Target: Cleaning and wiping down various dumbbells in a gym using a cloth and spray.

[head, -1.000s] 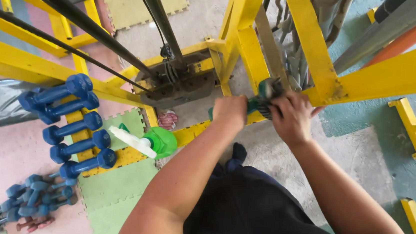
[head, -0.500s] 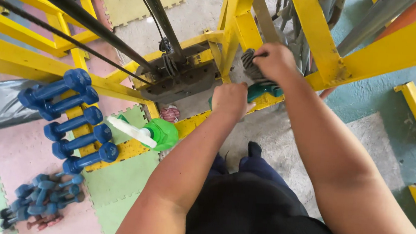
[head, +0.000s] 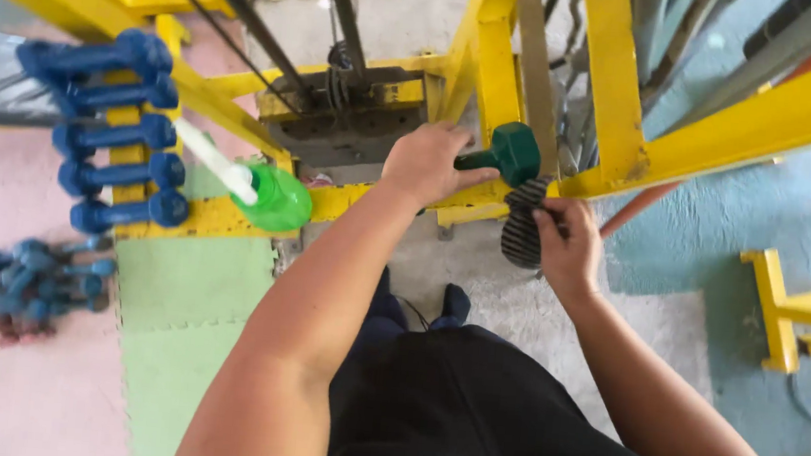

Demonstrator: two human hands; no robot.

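My left hand (head: 428,162) grips a small green dumbbell (head: 511,152) by its handle, held against the yellow metal frame (head: 497,80). My right hand (head: 568,242) pinches a striped dark-and-grey cloth (head: 522,226) just below the dumbbell's head. Both hands are close together in front of the frame's lower crossbar, above my feet in dark shoes.
Blue dumbbells (head: 111,124) lie in a row on a yellow rack to the left, and more blue dumbbells (head: 19,282) are piled on the coloured foam floor mats. A green spray bottle (head: 267,194) rests on the frame. Another yellow frame piece (head: 789,311) stands at the right.
My right hand has come down from the upper frame to the cloth below the dumbbell. My left hand stays on the green dumbbell, whose head now shows fully.
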